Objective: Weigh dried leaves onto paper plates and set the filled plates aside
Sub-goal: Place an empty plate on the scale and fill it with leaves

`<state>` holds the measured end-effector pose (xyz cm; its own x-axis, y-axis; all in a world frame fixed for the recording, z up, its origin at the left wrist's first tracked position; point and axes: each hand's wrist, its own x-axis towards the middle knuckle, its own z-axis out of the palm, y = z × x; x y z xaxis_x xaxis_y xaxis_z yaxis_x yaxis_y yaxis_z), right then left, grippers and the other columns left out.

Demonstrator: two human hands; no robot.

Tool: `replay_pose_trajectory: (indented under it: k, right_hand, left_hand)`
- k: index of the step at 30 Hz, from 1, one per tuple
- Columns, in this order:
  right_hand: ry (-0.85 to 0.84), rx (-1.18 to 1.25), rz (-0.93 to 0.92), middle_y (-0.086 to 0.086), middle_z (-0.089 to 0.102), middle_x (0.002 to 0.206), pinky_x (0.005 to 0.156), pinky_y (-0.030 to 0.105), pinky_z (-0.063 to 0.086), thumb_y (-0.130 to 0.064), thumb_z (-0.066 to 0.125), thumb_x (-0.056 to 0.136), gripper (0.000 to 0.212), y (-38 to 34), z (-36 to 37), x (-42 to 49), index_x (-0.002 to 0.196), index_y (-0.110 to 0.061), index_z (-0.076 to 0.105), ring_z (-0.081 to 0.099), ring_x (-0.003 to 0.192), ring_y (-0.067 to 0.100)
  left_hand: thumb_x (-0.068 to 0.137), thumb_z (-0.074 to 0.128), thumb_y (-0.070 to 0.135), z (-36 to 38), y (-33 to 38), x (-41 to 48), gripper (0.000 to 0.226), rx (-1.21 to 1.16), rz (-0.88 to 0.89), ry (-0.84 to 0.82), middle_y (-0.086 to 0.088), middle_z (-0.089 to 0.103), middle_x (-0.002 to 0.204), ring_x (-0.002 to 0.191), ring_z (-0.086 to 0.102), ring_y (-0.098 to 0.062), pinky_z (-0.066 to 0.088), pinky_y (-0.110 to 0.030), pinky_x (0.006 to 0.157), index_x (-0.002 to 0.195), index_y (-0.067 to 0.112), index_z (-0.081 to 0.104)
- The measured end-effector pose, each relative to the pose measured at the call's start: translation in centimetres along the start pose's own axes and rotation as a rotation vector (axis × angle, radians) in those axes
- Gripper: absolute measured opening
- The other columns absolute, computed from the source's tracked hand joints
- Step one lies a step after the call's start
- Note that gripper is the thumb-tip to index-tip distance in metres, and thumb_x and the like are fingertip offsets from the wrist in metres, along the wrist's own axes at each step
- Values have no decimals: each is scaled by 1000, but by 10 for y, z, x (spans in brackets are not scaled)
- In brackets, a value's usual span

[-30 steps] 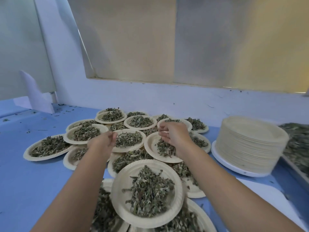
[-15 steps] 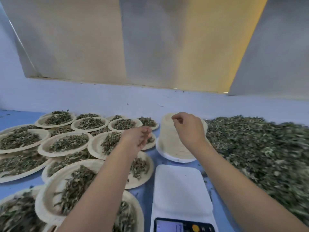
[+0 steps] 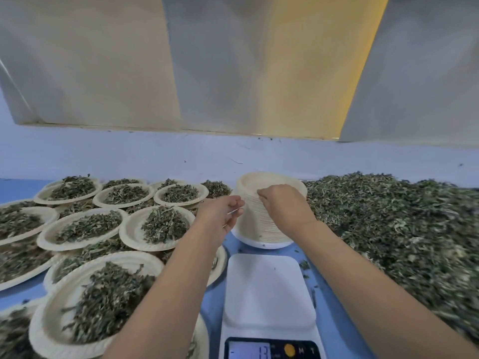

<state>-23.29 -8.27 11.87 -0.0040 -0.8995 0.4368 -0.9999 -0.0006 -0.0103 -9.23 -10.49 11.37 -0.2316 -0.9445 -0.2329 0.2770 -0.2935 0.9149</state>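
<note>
**Two hands at the stack of empty plates**

Both arms reach up the middle of the frame to the stack of empty plates [image 3: 255,229], which stands at centre, just past the scale [image 3: 269,288]. The right hand [image 3: 285,207] lies over the stack's near top edge, its grip narrow, with fingers curled down onto the rim of the uppermost plates. The left hand [image 3: 223,217] is against the stack's left side with its fingers bent toward it. A thin pale line crosses its fingertips, and I cannot tell whether that grip holds a plate edge or only touches the stack.

The scale's white platform is bare apart from a speck or two, and its lit display [image 3: 269,349] sits at the bottom edge. A loose heap of dried leaves [image 3: 394,229] fills the right side of the frame. Many filled plates [image 3: 158,226], overlapping one another, cover the left half of the blue surface [image 3: 215,304].
</note>
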Motion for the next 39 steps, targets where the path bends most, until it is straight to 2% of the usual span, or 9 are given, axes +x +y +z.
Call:
replay_pose_trajectory:
  k: [3, 11, 16, 19, 22, 27, 33, 35, 39]
  right_hand:
    - [25, -29, -11, 10, 61, 97, 69, 32, 34, 2, 42, 92, 19, -2, 4, 0, 96, -9, 57, 54, 95, 29]
    - [211, 85, -91, 12, 60, 118, 88, 32, 36, 3, 43, 94, 36, -2, 3, 0, 127, -4, 56, 47, 111, 28]
    - [339, 235, -288, 20, 68, 92, 76, 42, 50, 12, 60, 80, 26, -29, -3, -23, 104, 7, 68, 61, 88, 37]
    - [317, 282, -298, 17, 69, 96, 84, 42, 49, 4, 58, 87, 22, -37, -2, -34, 105, 3, 69, 61, 93, 36]
    - [333, 437, -181, 2, 68, 114, 107, 32, 32, -19, 63, 91, 22, -37, -5, -45, 109, -8, 70, 54, 111, 21]
    - [479, 765, 327, -3, 37, 150, 111, 22, 15, -22, 49, 98, 40, -21, -17, -62, 137, -14, 50, 25, 139, 12]
    - [501, 987, 534, -3, 64, 118, 89, 24, 41, -16, 52, 94, 30, -7, -14, -81, 122, -15, 63, 57, 102, 9]
    - [452, 963, 586, -3, 65, 108, 89, 28, 44, -16, 57, 90, 27, -1, -11, -85, 116, -15, 66, 57, 98, 11]
    - [259, 953, 636, -14, 63, 87, 82, 35, 48, -19, 62, 85, 16, 9, -6, -91, 100, -22, 69, 60, 93, 15]
  left_hand:
    - [93, 50, 6, -2, -2, 0, 16, -1, -10, 16, 3, 68, 79, 53, 59, -3, 43, -12, 51, 88, 12, 64]
    - [95, 50, 8, 4, 6, -3, 10, -39, 69, 16, -7, 64, 80, 62, 58, -13, 48, -14, 49, 95, 3, 59]
    - [94, 58, 22, -1, 10, -5, 25, -107, 238, 122, -7, 62, 67, 48, 57, -10, 51, -17, 49, 76, 5, 59]
    - [92, 61, 17, -8, 5, -8, 25, -82, 290, 197, -6, 51, 62, 38, 49, -8, 47, -23, 57, 72, 5, 53]
    - [91, 61, 16, -16, -1, -15, 21, -48, 288, 227, -6, 51, 63, 42, 46, -12, 42, -22, 54, 75, 4, 57]
    - [89, 62, 10, -29, -15, -38, 13, -23, 275, 112, -4, 54, 61, 38, 42, -8, 41, -19, 45, 76, 10, 61]
    - [89, 58, 9, -40, -24, -50, 28, 122, 318, 51, 11, 56, 45, 37, 43, -7, 40, -23, 44, 93, 36, 58]
    - [91, 58, 19, -42, -23, -52, 13, 213, 355, 113, 10, 54, 43, 35, 44, -8, 41, -23, 42, 84, 29, 61]
    - [89, 55, 29, -51, -22, -51, 30, 408, 374, 260, -6, 62, 55, 33, 51, -17, 44, -28, 49, 72, 6, 65]
